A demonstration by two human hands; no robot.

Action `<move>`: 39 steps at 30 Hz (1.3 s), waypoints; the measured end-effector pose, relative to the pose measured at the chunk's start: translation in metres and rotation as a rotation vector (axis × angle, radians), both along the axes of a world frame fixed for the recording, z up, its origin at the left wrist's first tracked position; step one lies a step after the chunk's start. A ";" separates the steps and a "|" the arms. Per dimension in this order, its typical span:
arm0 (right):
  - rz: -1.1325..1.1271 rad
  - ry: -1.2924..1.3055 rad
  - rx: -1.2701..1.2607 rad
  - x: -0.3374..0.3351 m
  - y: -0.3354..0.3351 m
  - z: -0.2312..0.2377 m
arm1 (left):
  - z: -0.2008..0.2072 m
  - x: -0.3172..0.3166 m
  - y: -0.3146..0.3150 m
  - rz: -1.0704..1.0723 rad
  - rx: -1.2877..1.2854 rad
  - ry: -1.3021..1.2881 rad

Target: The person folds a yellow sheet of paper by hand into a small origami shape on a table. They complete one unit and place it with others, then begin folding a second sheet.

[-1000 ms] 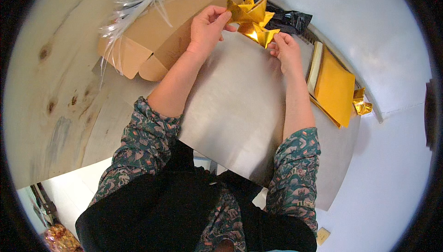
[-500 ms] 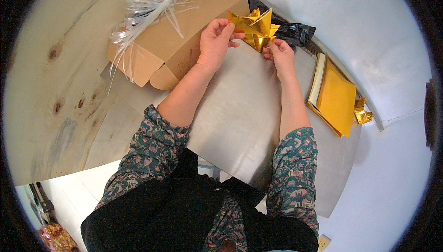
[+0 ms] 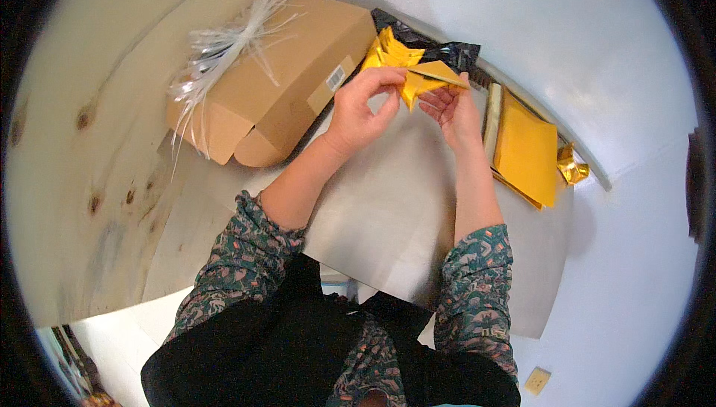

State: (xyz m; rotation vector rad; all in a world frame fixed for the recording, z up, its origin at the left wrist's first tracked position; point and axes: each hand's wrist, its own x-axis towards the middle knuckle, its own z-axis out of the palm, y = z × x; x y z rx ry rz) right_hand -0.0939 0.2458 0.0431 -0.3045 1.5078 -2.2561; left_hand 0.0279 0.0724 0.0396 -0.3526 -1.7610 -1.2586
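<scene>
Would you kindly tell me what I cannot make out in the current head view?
All in the head view:
Cardboard box: its own walls hide the inside.
Gold folded piece: the left hand and right hand cover parts of it.
Black plastic: partly hidden behind the gold folds.
Reddish thing at lower left: cut off by the picture's edge.

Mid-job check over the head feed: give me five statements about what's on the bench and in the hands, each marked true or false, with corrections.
1. The left hand and right hand both touch a folded gold piece. True.
2. The cardboard box is right of the right hand. False: it is left of both hands.
3. The pale strips lie on the box. True.
4. The yellow-gold stack is right of the right hand. True.
5. The black plastic is nearer the wearer than the hands. False: it lies beyond them.
</scene>
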 end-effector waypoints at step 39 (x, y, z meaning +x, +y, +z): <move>-0.300 0.555 0.243 0.262 0.147 0.033 | 0.042 0.175 0.079 -0.905 0.725 -0.944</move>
